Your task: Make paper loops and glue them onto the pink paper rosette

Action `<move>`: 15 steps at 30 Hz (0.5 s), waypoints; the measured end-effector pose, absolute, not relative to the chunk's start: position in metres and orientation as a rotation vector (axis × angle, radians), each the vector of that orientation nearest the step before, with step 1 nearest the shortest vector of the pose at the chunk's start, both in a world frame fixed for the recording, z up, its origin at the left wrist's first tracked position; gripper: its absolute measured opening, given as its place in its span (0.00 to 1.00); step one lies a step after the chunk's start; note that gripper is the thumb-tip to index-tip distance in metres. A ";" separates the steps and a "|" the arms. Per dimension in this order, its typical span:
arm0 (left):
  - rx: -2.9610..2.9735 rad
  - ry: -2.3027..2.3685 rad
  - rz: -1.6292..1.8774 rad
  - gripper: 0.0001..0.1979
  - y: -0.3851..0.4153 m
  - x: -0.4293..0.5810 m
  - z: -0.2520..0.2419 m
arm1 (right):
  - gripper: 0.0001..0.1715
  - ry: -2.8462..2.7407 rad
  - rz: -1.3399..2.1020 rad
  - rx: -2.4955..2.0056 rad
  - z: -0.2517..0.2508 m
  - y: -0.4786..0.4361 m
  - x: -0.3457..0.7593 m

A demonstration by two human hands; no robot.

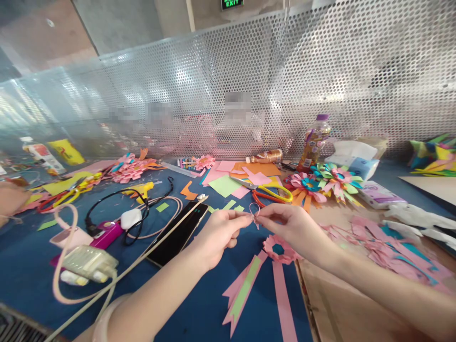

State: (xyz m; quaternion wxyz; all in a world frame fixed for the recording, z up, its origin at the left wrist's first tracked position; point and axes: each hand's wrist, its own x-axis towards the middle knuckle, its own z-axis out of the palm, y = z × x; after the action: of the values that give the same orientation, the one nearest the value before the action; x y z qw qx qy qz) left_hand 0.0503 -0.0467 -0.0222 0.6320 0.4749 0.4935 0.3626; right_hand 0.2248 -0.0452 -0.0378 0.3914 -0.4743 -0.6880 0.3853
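Observation:
My left hand (219, 232) and my right hand (285, 224) meet above the blue table, both pinching a small looped pink paper strip (254, 213) between thumb and fingertips. Just below them lies a pink paper rosette (280, 249) with a teal centre and long pink and green ribbon tails (245, 287). A black phone (178, 233) lies left of my left hand.
Yellow-handled scissors (270, 191), coloured paper sheets (249, 173) and finished paper flowers (320, 183) lie behind. Cables, a charger (89, 260) and a glue gun (142, 189) sit left. Pink scraps (384, 247) cover brown cardboard right. A bottle (315, 140) stands by the perforated metal wall. Another person's hand (10, 199) is at far left.

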 end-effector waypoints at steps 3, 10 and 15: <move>1.102 1.128 0.822 0.12 -0.046 0.050 -0.023 | 0.09 -1.763 0.971 -1.219 -0.038 -0.045 0.225; 1.064 1.067 0.791 0.09 -0.045 0.049 -0.018 | 0.11 -1.857 0.944 -1.195 -0.030 -0.044 0.228; 0.861 0.954 0.764 0.08 -0.042 0.045 -0.015 | 0.16 -1.975 0.815 -1.156 -0.024 -0.043 0.234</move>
State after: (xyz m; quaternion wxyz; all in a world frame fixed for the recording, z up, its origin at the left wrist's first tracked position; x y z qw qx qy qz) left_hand 0.0451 -0.0416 -0.0147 0.7333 0.3917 0.4336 0.3476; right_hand 0.2335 -0.0426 -0.0237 0.3486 -0.4461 -0.7620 0.3143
